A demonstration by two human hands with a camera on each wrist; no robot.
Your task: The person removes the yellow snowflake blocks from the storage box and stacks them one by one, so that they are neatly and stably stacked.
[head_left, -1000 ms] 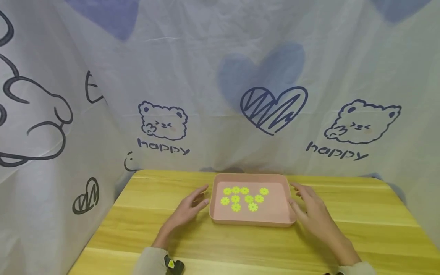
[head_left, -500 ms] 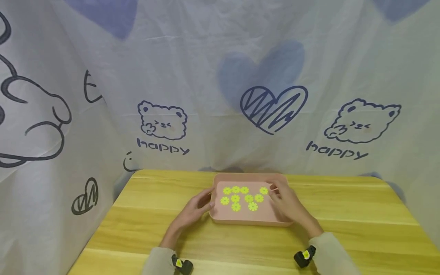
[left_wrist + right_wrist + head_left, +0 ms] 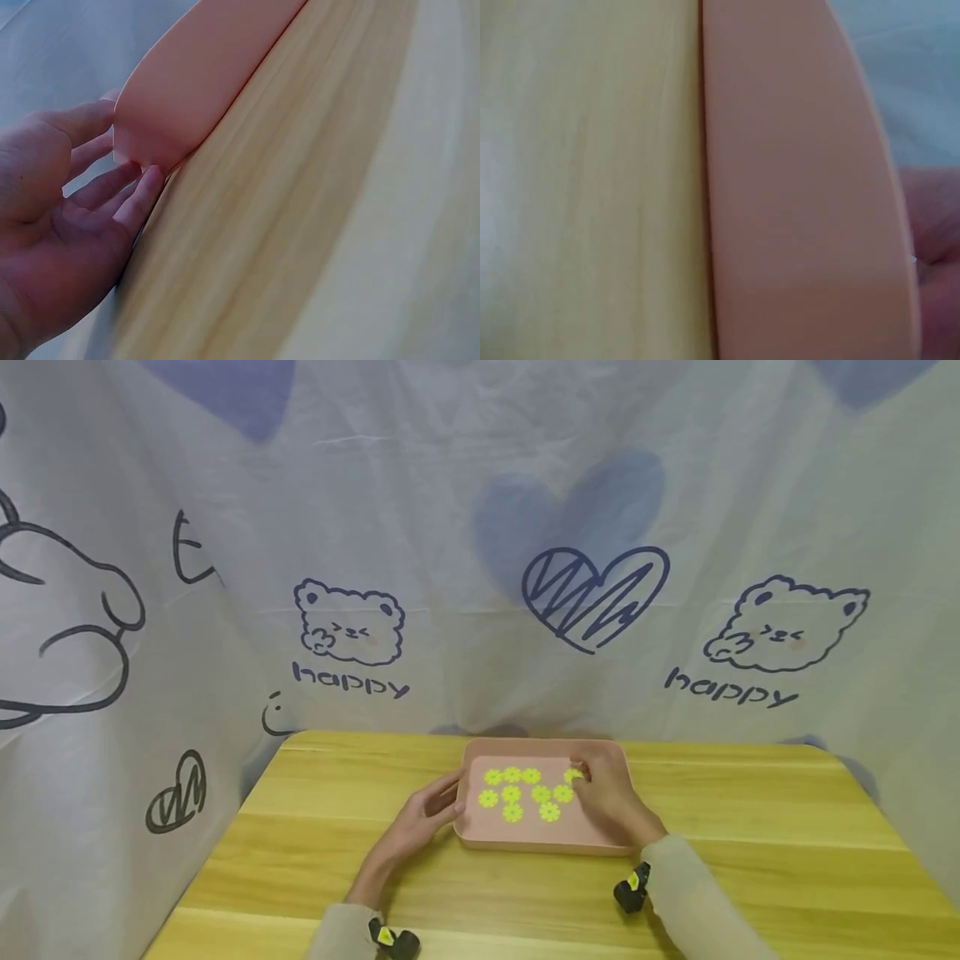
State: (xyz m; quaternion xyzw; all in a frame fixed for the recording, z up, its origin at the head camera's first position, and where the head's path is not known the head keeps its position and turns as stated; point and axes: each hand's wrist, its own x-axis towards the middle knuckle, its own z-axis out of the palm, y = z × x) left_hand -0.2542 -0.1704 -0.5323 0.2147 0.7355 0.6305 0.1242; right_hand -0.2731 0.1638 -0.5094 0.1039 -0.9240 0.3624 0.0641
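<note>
Yellow flower-shaped pieces (image 3: 542, 790), ten of them in sight, lie flat in a shallow pink rectangular tray (image 3: 547, 846) with rounded corners, which stands on the far part of a yellowish wood-grain bench (image 3: 750, 827). Over the tray's right side, the right hand (image 3: 609, 789) has finger and thumb bent narrowly about the far-right piece (image 3: 572, 776), partly hiding it; whether they pinch it, I cannot tell. The left hand (image 3: 418, 822) touches the tray's left end, thumb and fingers spread apart. Beige sleeves (image 3: 693, 897) cover both forearms. Behind the bench hangs a white cloth (image 3: 465, 677) printed with hearts, bear faces and "happy".
</note>
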